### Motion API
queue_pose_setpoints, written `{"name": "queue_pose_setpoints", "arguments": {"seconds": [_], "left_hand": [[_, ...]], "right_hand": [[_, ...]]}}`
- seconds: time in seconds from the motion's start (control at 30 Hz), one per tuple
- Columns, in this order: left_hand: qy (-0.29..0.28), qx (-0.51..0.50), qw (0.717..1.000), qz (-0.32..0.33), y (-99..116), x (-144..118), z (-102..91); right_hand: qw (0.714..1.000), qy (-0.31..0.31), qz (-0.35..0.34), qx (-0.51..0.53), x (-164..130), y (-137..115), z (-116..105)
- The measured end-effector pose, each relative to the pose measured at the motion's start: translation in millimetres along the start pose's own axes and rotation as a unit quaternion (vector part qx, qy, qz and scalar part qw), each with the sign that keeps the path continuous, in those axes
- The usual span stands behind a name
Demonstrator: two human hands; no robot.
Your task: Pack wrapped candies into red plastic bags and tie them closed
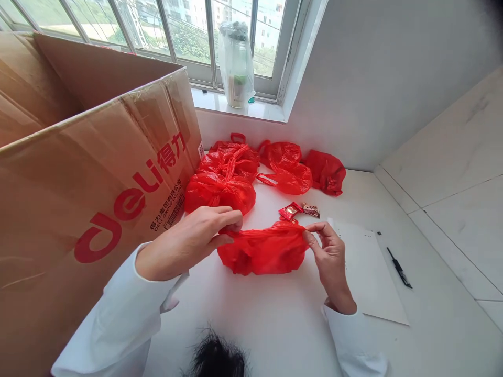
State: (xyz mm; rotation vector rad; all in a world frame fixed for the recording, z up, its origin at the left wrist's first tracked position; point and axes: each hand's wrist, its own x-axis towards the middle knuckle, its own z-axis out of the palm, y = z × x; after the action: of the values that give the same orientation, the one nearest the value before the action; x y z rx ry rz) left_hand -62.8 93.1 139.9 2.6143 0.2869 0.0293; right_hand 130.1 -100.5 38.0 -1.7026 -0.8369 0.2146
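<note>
A red plastic bag (267,254) is stretched between my two hands above the white table. My left hand (200,233) pinches its upper left edge. At the upper right edge, my right hand (326,251) grips the bag between thumb and forefinger. What lies inside the bag is hidden by the red plastic. Just behind it sit a small red wrapped packet (291,210) and a brown patterned packet (310,210). Another red packet shows only partly over the bag's rim.
A large open cardboard box (129,173) fills the left side. Several tied red bags (220,191) line the wall at the back. To the right lie white paper (373,277) and a black pen (400,268). A bagged jar (237,78) stands on the windowsill.
</note>
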Motion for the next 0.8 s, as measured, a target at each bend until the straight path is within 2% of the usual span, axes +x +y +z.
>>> {"name": "queue_pose_setpoints", "arguments": {"seconds": [0.07,0.13,0.23,0.33,0.43,0.5,0.57,0.67,0.8], "left_hand": [[0.01,-0.012,1.0,-0.005,0.0,-9.3,-3.7],[-0.004,-0.024,1.0,-0.009,4.3,-15.5,-3.2],[-0.037,-0.031,0.999,-0.02,16.5,-15.2,3.9],[-0.051,-0.01,0.999,-0.016,27.4,-5.8,14.0],[-0.047,0.013,0.999,0.016,30.5,1.3,18.6],[-0.036,0.002,0.999,0.025,28.7,1.3,15.5],[-0.021,-0.032,0.999,0.033,25.5,-1.7,8.8],[0.007,-0.071,0.996,0.057,20.6,-7.8,-1.6],[0.047,-0.063,0.995,0.069,14.7,-14.6,-10.4]], "right_hand": [[0.999,-0.031,0.025,0.026,3.0,5.7,-9.9],[0.997,-0.059,0.037,0.045,3.9,7.0,-16.7],[0.996,-0.066,0.024,0.058,2.5,-2.9,-19.0],[0.994,-0.102,-0.027,0.018,1.0,-22.6,-12.0],[0.977,-0.156,-0.111,-0.096,2.4,-40.3,-2.5],[0.968,-0.147,-0.147,-0.139,4.8,-46.1,0.1],[0.981,-0.109,-0.118,-0.111,7.1,-46.7,-1.4],[0.999,-0.05,-0.01,-0.013,7.5,-41.6,-7.4],[0.995,0.033,0.077,0.058,2.9,-31.3,-15.8]]}}
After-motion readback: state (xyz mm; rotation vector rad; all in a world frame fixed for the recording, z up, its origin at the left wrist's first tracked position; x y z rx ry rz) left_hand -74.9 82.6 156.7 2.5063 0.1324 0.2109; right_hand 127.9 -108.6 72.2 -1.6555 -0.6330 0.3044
